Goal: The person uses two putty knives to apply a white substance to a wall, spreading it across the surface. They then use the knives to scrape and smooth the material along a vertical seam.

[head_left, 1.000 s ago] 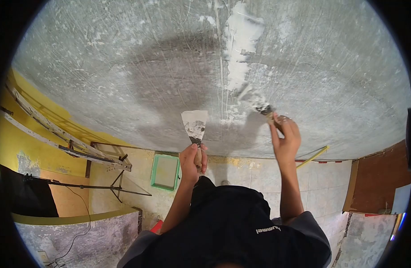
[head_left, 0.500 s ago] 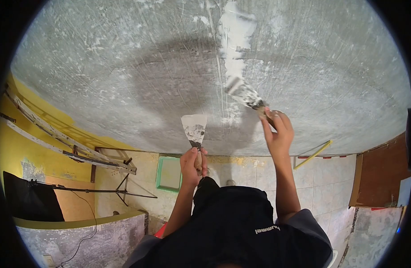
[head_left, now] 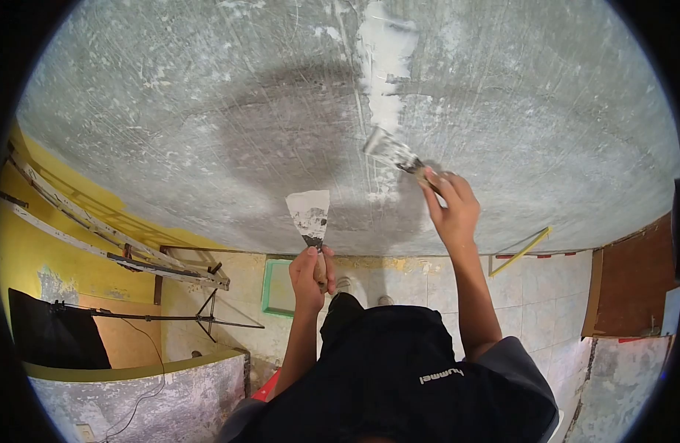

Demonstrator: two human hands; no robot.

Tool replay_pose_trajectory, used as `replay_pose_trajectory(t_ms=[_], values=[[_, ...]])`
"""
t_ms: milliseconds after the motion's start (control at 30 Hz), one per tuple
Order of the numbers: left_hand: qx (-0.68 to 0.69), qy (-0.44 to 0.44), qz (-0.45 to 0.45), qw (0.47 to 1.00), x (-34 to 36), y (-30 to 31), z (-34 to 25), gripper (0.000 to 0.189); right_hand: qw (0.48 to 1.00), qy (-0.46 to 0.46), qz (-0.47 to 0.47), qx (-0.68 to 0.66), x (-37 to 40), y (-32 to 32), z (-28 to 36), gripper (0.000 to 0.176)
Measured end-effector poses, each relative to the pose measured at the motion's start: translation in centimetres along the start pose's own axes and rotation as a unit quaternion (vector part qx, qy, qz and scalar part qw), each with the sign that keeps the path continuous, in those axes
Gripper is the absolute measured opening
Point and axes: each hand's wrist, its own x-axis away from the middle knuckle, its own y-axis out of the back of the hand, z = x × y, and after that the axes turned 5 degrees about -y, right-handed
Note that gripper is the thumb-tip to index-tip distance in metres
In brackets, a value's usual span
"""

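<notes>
My right hand point(head_left: 452, 207) is closed on the handle of a putty knife point(head_left: 393, 151), its blade angled up and left at the lower end of a white putty strip point(head_left: 384, 59). The strip runs up the grey, scuffed wall point(head_left: 502, 111). Lower and to the left, my left hand point(head_left: 310, 277) grips a second, wider putty knife point(head_left: 310, 210) by its wooden handle. That blade points upward, with white putty across its end and dark patches below. A round shadow falls on the wall between the two knives and further left.
On the tiled floor by the wall's foot lies a green-rimmed tray point(head_left: 267, 288). At left a ladder point(head_left: 118, 236) leans along the yellow wall, near a black stand point(head_left: 210, 320). A yellow bar point(head_left: 521, 251) is at right, before a brown wooden panel point(head_left: 628, 280).
My right hand and its putty knife have shifted slightly left and up. The left putty knife has moved a little left and tilts more to the left.
</notes>
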Motion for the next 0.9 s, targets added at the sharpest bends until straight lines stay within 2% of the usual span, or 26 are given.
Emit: replay_pose_trajectory(t_ms=[100,167,267,367,433,500,633,767,833,900], values=[[0.002,0.017,0.016,1.0,-0.1,-0.1,0.6,0.043,0.999,-0.032,0.023,0.037,-0.5,-1.4,-2.1,0.029],[-0.001,0.011,0.025,1.0,-0.1,-0.2,0.5,0.043,0.998,-0.024,0.006,0.057,-0.5,-0.1,-3.5,0.029],[-0.018,-0.002,0.029,0.999,0.2,-0.2,0.2,0.043,0.992,-0.094,0.031,0.082,1.5,2.9,-3.7,0.029],[-0.041,-0.006,0.028,0.999,0.5,-0.5,0.0,0.043,0.991,-0.135,0.023,0.008,2.9,4.0,-1.9,0.029],[-0.047,0.0,0.026,0.999,0.5,-0.8,0.2,0.043,0.992,-0.126,0.006,-0.021,3.0,2.8,-1.0,0.024],[-0.018,0.006,0.035,0.999,0.3,-1.0,0.5,0.043,1.0,-0.021,-0.006,-0.002,2.4,1.0,-0.2,0.024],[-0.041,0.014,0.057,0.997,0.3,-1.7,1.1,0.043,0.998,-0.035,0.02,0.055,0.9,-1.9,-1.2,0.023],[-0.051,0.031,0.066,0.996,0.3,-1.0,1.2,0.043,0.995,-0.039,0.023,0.085,1.2,0.8,-4.4,0.025],[-0.041,0.039,0.059,0.997,0.7,-0.6,1.4,0.044,0.995,-0.074,0.034,0.054,2.3,2.7,-4.9,0.029],[-0.05,0.024,0.039,0.998,0.5,-0.6,1.7,0.043,0.998,-0.058,0.028,0.023,3.6,3.6,-5.0,0.029]])
